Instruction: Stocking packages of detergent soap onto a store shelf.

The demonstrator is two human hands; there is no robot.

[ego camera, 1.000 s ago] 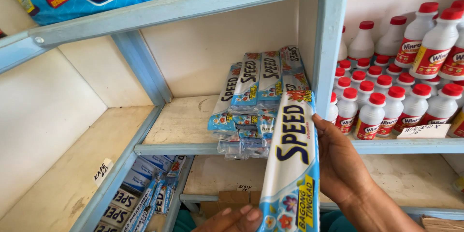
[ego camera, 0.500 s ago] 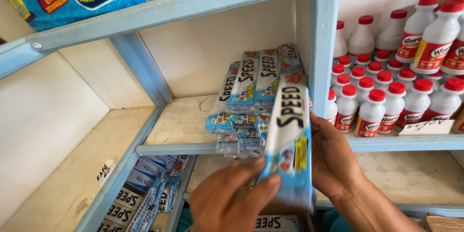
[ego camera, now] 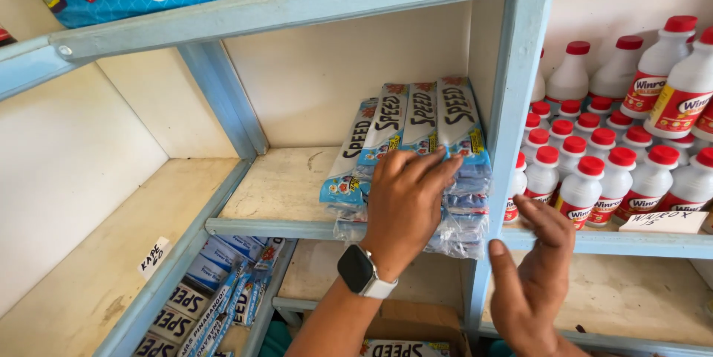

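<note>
Pressing flat on the stack of blue-and-white packets (ego camera: pixel 416 156) with the left hand (ego camera: pixel 405 205), fingers (ego camera: pixel 434 167) spread and lying across the front faces, clamped on nothing. Resting just under those fingertips, the stack sitting on the pale wooden shelf (ego camera: pixel 286 186), leaning back, its clear wrapping (ego camera: pixel 453 234) overhanging the shelf edge below the palm. Hovering to the right of and below the left fingers, the right hand (ego camera: pixel 531 283), open and holding nothing, in front of the blue upright post (ego camera: pixel 512 127). Wearing a dark watch (ego camera: pixel 360 271) on the left wrist.

Judging the risk: packets slipping forward off the edge, since the lower ones are already hanging past the lip and are slick in their wrap. Pushing unevenly, possibly fanning the upper packets sideways toward the bare shelf left of the fingers. Beyond the post, white bottles with red caps (ego camera: pixel 594 179) standing close together, likely toppling if knocked by the right hand.
</note>
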